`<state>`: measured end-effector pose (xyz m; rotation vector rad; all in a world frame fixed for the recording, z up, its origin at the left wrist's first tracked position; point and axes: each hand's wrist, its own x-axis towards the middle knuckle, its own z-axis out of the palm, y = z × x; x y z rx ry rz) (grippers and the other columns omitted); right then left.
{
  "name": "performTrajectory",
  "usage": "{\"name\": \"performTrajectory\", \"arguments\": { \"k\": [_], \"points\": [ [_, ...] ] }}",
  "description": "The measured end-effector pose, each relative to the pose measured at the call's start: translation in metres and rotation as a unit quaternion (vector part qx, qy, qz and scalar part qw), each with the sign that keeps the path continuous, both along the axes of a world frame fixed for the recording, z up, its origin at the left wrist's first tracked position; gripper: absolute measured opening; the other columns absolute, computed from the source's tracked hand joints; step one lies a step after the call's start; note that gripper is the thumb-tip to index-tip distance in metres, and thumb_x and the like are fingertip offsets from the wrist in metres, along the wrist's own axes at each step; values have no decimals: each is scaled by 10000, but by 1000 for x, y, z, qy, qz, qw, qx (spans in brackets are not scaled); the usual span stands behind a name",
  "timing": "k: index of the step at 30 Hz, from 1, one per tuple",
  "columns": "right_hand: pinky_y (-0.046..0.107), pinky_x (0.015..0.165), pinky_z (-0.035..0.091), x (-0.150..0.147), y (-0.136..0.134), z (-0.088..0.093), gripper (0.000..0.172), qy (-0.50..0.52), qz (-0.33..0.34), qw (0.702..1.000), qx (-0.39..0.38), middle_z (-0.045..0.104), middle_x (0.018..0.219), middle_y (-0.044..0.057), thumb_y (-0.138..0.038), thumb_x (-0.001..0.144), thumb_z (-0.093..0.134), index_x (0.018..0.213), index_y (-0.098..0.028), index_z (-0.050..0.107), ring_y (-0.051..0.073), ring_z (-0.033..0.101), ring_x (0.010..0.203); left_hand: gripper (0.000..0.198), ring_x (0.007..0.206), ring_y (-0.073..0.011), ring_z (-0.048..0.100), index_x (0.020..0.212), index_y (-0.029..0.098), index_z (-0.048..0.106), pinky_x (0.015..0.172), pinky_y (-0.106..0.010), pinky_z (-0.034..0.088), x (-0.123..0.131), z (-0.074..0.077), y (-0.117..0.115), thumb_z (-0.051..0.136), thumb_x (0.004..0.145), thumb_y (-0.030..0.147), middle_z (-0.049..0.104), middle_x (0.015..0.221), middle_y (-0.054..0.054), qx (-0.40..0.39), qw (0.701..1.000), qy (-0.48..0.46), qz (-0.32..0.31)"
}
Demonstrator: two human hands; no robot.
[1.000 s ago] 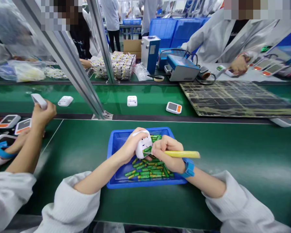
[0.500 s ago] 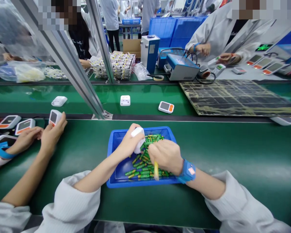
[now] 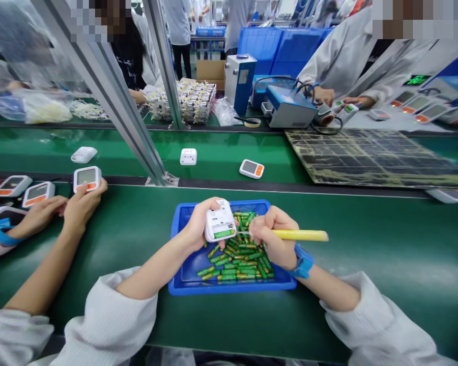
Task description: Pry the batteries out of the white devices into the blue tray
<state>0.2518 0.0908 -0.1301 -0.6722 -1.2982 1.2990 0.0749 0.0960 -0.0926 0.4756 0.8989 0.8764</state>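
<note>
My left hand [image 3: 200, 223] is closed around a white electronic device [image 3: 220, 219], its back facing up and its battery compartment uncovered. One green battery [image 3: 224, 234] lies in that compartment. In my right hand [image 3: 277, 236] is a yellow-handled screwdriver [image 3: 301, 235], gripped near its thin metal shaft, which points left. The shaft's tip is at the device's right edge; whether it touches is too small to tell. Both hands are above a blue tray [image 3: 187, 269] holding many green batteries [image 3: 236, 272].
On the green belt [image 3: 213, 173] behind lie white devices [image 3: 252, 169]. A co-worker's hands [image 3: 82, 206] at left hold a device with a screen. A metal post [image 3: 118, 101] slants up at left. A dark gridded board [image 3: 366, 152] rests at right.
My left hand has turned the device so its open back faces up. My right hand has swung the screwdriver round so its handle points right. Devices on the belt have shifted left.
</note>
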Motion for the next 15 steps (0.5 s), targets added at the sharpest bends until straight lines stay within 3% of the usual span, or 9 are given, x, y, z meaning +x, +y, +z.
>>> {"name": "performTrajectory", "arguments": {
  "k": [9, 15],
  "points": [
    [269, 484, 346, 4, -2, -3, 305, -38, -1, 998, 54, 462, 530, -69, -138, 804, 610, 654, -226, 359, 105, 419, 469, 377, 534, -258, 648, 999, 175, 478, 299, -307, 472, 1, 2, -1, 496, 648, 311, 695, 714, -119, 8, 1000, 15, -2],
    [264, 482, 308, 4, -1, 1, 315, -124, -25, 986, 106, 438, 543, -67, -102, 780, 578, 628, -223, 331, 98, 389, 466, 365, 540, -268, 650, 990, 196, 453, 300, -312, 471, 3, 4, -3, 510, 642, 290, 668, 680, -72, 28, 998, 46, 9]
  ]
}}
